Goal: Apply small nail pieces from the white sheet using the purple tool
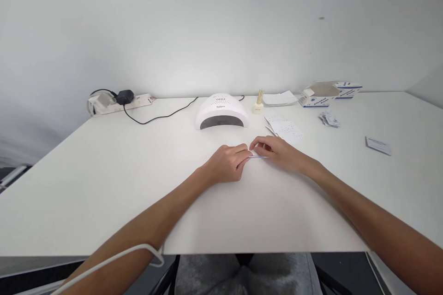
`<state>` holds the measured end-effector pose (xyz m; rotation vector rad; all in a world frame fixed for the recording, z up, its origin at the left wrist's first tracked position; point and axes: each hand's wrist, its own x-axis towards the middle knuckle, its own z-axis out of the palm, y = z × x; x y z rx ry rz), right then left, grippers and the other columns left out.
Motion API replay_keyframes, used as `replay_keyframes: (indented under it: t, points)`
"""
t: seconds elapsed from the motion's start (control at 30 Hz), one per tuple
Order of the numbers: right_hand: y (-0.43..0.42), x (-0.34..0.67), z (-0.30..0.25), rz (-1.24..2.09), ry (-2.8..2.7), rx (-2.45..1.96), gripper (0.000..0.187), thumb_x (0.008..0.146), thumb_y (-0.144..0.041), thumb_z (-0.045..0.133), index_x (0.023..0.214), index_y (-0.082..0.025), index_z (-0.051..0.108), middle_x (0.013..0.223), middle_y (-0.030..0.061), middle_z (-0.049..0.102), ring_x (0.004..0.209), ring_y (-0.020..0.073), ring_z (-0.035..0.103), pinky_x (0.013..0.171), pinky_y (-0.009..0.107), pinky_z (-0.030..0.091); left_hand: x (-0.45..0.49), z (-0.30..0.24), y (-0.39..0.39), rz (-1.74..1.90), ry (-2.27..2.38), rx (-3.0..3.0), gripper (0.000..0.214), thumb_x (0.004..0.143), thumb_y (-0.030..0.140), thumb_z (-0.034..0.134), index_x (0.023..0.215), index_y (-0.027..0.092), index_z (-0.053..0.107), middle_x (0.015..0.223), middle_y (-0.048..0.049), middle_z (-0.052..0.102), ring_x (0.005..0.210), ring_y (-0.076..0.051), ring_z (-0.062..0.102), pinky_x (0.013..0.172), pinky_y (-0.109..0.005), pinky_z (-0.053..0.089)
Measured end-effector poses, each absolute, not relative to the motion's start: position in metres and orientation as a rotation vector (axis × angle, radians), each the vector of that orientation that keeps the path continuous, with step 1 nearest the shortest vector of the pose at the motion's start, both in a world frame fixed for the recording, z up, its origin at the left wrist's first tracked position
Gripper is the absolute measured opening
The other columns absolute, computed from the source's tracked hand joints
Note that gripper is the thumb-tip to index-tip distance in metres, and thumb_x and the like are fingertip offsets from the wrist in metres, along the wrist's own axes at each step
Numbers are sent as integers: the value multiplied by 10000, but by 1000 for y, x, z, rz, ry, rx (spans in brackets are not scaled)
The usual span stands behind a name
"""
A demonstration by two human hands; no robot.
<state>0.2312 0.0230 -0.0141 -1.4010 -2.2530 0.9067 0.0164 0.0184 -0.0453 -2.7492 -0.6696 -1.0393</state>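
Observation:
Over the middle of the table, my left hand (226, 162) and my right hand (277, 151) are close together, fingertips almost meeting. A thin, straight, bluish-white stick (258, 157) runs level between them. Its right end goes in under my right hand, whose thumb and fingers are bent in a pinch. The left end meets the curled fingers of my left hand, which is closed with its back toward me. What else lies inside the left fingers is hidden. Just beyond my right hand lie white sheets with small dots (285, 126).
A white nail lamp (222, 107) stands behind my hands, beside a gold-capped polish bottle (259, 102). More paper (280, 98), an alcohol pads box (316, 97), small packets (329, 120) and a card-like pack (378, 145) lie rightward. A power strip (138, 101) with a black adapter (125, 97) sits back left.

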Motion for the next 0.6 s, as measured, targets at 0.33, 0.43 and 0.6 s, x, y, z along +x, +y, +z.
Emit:
replay_keyframes:
  t: [0.33, 0.43, 0.6]
  points:
    - [21, 230, -12, 907, -2254, -1415, 218, 929, -350, 440, 948, -253, 635, 678, -18, 492, 565, 118, 370, 517, 255, 263, 16, -47, 19, -1042, -666, -2757, 282, 913, 104, 358, 838, 156, 625, 694, -31, 590, 496, -91, 428, 430, -224, 286]
    - [22, 230, -12, 903, -2252, -1414, 221, 930, -347, 438, 950, -253, 637, 676, -18, 489, 565, 117, 367, 519, 255, 260, 16, -46, 19, -1026, -674, -2767, 285, 914, 105, 358, 849, 154, 631, 702, -34, 592, 504, -92, 434, 435, -222, 290]
    - [23, 231, -13, 912, -2255, -1411, 231, 929, -351, 438, 958, -248, 643, 661, -18, 475, 556, 115, 354, 514, 254, 255, 16, -45, 18, -1036, -684, -2763, 291, 918, 110, 353, 836, 155, 629, 692, -30, 590, 502, -91, 431, 432, -224, 291]
